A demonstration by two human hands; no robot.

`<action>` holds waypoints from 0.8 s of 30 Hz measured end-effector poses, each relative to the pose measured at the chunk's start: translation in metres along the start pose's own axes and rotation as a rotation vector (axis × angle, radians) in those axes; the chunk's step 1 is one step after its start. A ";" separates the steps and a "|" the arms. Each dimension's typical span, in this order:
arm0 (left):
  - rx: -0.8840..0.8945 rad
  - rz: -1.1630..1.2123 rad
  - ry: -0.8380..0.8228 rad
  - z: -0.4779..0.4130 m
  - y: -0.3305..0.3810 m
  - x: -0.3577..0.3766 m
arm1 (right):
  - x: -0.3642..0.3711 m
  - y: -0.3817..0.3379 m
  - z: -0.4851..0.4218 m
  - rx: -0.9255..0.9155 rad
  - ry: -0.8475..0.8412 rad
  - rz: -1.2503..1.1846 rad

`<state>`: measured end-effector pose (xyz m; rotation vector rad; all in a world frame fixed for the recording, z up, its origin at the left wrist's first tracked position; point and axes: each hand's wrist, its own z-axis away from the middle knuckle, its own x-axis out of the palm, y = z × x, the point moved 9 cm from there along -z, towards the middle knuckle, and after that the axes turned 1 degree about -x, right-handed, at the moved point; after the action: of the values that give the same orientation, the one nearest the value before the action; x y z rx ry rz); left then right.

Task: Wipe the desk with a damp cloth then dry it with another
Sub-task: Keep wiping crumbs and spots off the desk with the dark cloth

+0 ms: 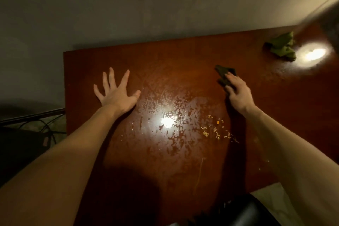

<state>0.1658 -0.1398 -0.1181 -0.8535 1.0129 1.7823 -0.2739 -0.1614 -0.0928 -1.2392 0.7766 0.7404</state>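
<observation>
Dim room, grey wall behind a reddish-brown desk (165,57), smeared with a wet film (176,104) at the centre, 2 glare spots on top. Left hand (117,93) pressed flat on the wood, fingers spread wide. Right hand (238,93) curled round a dark cloth (222,72) on the desk. Crumpled green cloth (280,47) lying far right, well apart. Noodle scraps (216,131) scattered beside the right forearm.

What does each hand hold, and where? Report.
Right hand grips the dark cloth at its near end; left hand lies flat on the desk, holding nothing.
</observation>
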 end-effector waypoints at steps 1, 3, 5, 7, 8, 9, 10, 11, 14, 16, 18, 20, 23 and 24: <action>0.041 -0.024 0.047 0.001 0.011 -0.004 | -0.014 0.027 0.011 0.071 0.029 0.004; 0.190 -0.111 0.156 0.007 0.042 -0.009 | -0.037 0.074 0.037 0.199 0.060 -0.009; 0.351 -0.096 0.180 0.019 0.075 -0.003 | -0.052 0.112 0.066 0.321 0.100 -0.060; 0.447 0.021 0.115 0.032 0.100 0.016 | -0.063 0.138 0.092 0.410 0.142 -0.071; 0.475 0.056 0.070 0.037 0.108 0.029 | -0.068 0.148 0.103 0.439 0.158 -0.071; 0.499 0.056 0.032 0.041 0.115 0.042 | -0.073 0.158 0.113 0.460 0.174 -0.072; 0.511 0.021 0.000 0.045 0.119 0.055 | -0.077 0.166 0.122 0.476 0.186 -0.080; 0.512 -0.031 -0.026 0.047 0.120 0.066 | -0.080 0.173 0.131 0.490 0.197 -0.090; 0.492 -0.151 -0.053 0.045 0.118 0.080 | -0.086 0.191 0.159 0.509 0.220 -0.108; 0.478 -0.180 -0.063 0.044 0.118 0.080 | -0.086 0.196 0.181 0.505 0.237 -0.116; 0.475 -0.201 -0.081 0.045 0.119 0.079 | -0.085 0.196 0.202 0.515 0.264 -0.136; 0.474 -0.217 -0.082 0.046 0.120 0.078 | -0.082 0.193 0.219 0.517 0.288 -0.163; 0.471 -0.232 -0.068 0.046 0.119 0.078 | -0.069 0.186 0.243 0.540 0.339 -0.204; 0.476 -0.227 -0.065 0.046 0.119 0.078 | -0.064 0.183 0.250 0.552 0.364 -0.209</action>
<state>0.0217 -0.1032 -0.1318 -0.5802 1.1818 1.2942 -0.4344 0.1118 -0.0984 -0.9337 1.0440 0.1044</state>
